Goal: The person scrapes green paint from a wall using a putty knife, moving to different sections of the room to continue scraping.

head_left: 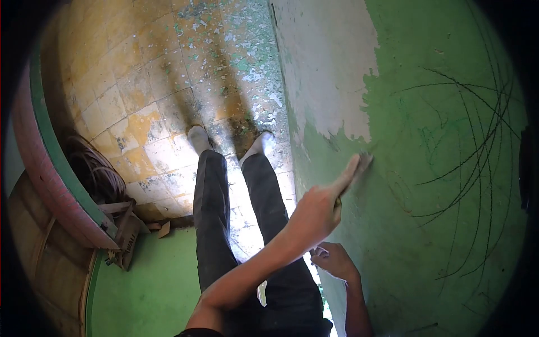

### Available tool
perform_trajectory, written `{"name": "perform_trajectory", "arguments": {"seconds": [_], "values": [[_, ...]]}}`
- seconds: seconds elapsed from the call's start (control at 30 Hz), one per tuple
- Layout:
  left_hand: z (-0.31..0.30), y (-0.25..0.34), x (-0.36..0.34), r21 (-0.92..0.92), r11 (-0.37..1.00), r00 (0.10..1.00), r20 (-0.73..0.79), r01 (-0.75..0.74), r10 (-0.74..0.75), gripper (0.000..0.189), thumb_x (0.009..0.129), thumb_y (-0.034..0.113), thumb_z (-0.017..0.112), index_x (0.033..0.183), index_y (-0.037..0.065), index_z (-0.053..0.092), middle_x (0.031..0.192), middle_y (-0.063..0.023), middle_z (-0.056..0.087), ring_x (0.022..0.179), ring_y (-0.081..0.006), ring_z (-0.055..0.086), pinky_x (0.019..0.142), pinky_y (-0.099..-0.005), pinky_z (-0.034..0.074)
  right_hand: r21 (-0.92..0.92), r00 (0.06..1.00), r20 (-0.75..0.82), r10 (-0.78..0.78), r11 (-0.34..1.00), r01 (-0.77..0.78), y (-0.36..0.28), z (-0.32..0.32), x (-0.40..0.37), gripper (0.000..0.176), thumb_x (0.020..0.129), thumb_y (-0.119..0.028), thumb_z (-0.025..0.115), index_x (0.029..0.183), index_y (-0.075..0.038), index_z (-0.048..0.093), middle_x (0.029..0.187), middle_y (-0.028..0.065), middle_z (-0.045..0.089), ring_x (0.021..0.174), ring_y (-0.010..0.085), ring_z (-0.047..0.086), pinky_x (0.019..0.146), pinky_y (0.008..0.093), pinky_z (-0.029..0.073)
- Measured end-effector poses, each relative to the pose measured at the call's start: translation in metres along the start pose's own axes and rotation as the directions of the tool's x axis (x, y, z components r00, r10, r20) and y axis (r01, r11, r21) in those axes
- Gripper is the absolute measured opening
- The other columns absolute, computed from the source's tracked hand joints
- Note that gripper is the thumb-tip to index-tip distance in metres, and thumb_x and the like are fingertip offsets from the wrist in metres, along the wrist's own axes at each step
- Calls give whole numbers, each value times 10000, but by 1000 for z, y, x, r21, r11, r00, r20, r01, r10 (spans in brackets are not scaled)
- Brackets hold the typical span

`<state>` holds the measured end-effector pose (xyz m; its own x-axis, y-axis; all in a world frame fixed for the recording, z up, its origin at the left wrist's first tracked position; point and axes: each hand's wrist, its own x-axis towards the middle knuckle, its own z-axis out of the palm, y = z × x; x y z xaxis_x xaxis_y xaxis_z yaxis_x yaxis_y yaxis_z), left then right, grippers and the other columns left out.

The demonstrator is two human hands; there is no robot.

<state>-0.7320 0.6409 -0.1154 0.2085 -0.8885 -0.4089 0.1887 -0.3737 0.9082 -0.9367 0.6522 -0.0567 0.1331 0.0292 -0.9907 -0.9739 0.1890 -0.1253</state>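
My left hand point(320, 212) reaches across from the lower left to the green wall point(404, 236). It is closed, its index finger stretched along a scraper point(364, 164) whose blurred end meets the wall just below the ragged edge of the paint. Above the blade a bare whitish patch point(331, 62) of wall shows where green paint is gone. My right hand point(338, 262) is lower down, close to the wall and beside my thigh. Its fingers are curled; what they hold, if anything, I cannot make out.
Paint flakes point(247, 62) litter the worn yellow tiled floor point(129, 84). Coiled cable or hose point(95, 168) lies at the left, near a wooden piece with lettering point(128, 241) and a curved pink and green edge point(50, 168). Dark scribbled lines point(477, 151) mark the wall.
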Motion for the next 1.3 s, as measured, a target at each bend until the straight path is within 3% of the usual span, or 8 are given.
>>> {"name": "perform_trajectory", "arguments": {"seconds": [0.03, 0.4, 0.43, 0.67, 1.0, 1.1, 1.2, 1.3], "values": [[-18, 20, 17, 18, 989, 987, 60, 149, -149, 871, 766, -125, 479, 1571, 157, 302, 804, -334, 623, 701, -452, 645, 720, -525, 494, 11, 1000, 4, 2, 1000, -2, 1, -1, 0, 445, 847, -195, 684, 1269, -55, 650, 908, 158, 745, 833, 257, 750, 810, 364, 571], [-49, 39, 77, 38, 987, 988, -7, 157, -156, 908, 728, -153, 491, 1573, 113, 297, 842, -326, 642, 688, -447, 643, 752, -499, 521, -11, 999, -29, -32, 999, 32, 1, 1, 3, 424, 836, -191, 685, 1246, -84, 665, 855, 139, 738, 807, 234, 743, 761, 344, 567], [-53, 33, 80, 106, 993, 998, -52, 48, -42, 924, 727, -149, 484, 1581, 142, 283, 815, -321, 633, 677, -456, 638, 736, -504, 514, -7, 999, -36, -24, 1000, 24, 0, -2, 4, 423, 836, -190, 685, 1245, -86, 666, 853, 139, 739, 794, 229, 741, 759, 343, 568], [-46, 31, 19, 60, 993, 963, 243, 106, -118, 897, 755, -114, 507, 1579, 170, 292, 703, -294, 589, 628, -448, 609, 680, -511, 490, 31, 999, -23, -38, 999, 38, -2, -4, -4, 414, 831, -194, 681, 1232, -91, 672, 822, 137, 732, 723, 223, 728, 730, 352, 566], [-23, 18, 35, -87, 995, 999, -18, 45, -47, 776, 831, -74, 547, 1556, 92, 329, 709, -278, 571, 596, -378, 594, 652, -463, 485, -44, 998, -61, -32, 999, 29, -18, -8, 1, 491, 816, -164, 725, 1268, 12, 644, 898, 192, 743, 809, 242, 734, 791, 349, 567], [-50, 38, 80, 111, 993, 995, -99, 31, -20, 809, 815, -109, 527, 1564, 114, 320, 771, -299, 601, 608, -400, 594, 674, -464, 498, -60, 997, -77, -32, 998, 27, -10, -3, 3, 474, 815, -186, 724, 1255, -23, 656, 893, 187, 741, 807, 257, 736, 786, 359, 566], [-20, 15, 29, -4, 1000, 1000, 1, 17, -17, 804, 804, -115, 517, 1558, 83, 320, 770, -317, 591, 621, -415, 606, 680, -476, 496, -63, 996, -74, -54, 997, 49, -5, -3, 5, 444, 822, -223, 699, 1245, -89, 668, 861, 171, 738, 803, 269, 742, 767, 373, 565], [-10, 11, 36, 66, 998, 995, -97, -7, 13, 797, 841, -95, 518, 1572, 145, 311, 731, -254, 617, 577, -250, 588, 629, -401, 503, -22, 997, -58, -51, 999, 50, -2, 2, 0, 440, 820, -227, 690, 1237, -89, 672, 862, 171, 738, 813, 271, 741, 766, 372, 564]]}}
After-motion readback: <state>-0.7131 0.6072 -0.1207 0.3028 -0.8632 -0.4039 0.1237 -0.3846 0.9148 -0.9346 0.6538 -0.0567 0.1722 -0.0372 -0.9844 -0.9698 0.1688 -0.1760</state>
